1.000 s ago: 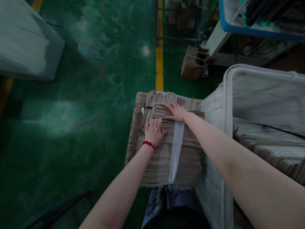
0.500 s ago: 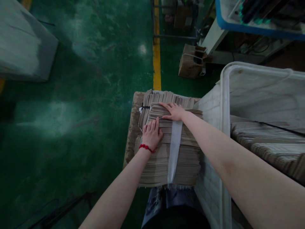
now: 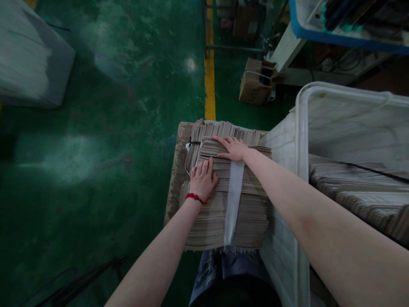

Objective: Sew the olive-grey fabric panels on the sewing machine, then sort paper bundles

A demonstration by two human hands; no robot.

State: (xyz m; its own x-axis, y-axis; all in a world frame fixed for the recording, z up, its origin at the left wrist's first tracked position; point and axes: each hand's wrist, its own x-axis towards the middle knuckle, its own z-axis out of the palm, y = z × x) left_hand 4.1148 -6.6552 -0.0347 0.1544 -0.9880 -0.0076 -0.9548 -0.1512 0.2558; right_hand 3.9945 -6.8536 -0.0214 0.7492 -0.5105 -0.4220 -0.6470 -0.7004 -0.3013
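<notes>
A thick bundle of thin grey-brown sheets [image 3: 207, 228] stands on edge in front of my legs, with a white strip [image 3: 234, 200] running across it. Whether the sheets are cardboard or cloth I cannot tell. My left hand [image 3: 203, 179], with a red beaded bracelet [image 3: 195, 196] at the wrist, rests on the left part of the bundle, fingers extended. Farther up, my right hand [image 3: 234, 148] lies palm down with thumb and fingers spread over the upper sheets, near the top of the strip. A dark tie [image 3: 194, 143] shows at the upper left of the sheets.
Beneath the bundle is a worn brown board [image 3: 175, 187]. A large white bin [image 3: 302, 170] holding more sheets stands close on the right. Beyond are a torn cardboard box [image 3: 254, 83], a metal rack [image 3: 234, 48] and a blue-edged table [image 3: 348, 41]. A pale block-like object [image 3: 35, 64] stands far left.
Both hands stay in the same places on the sheets. The whole view has shifted very slightly.
</notes>
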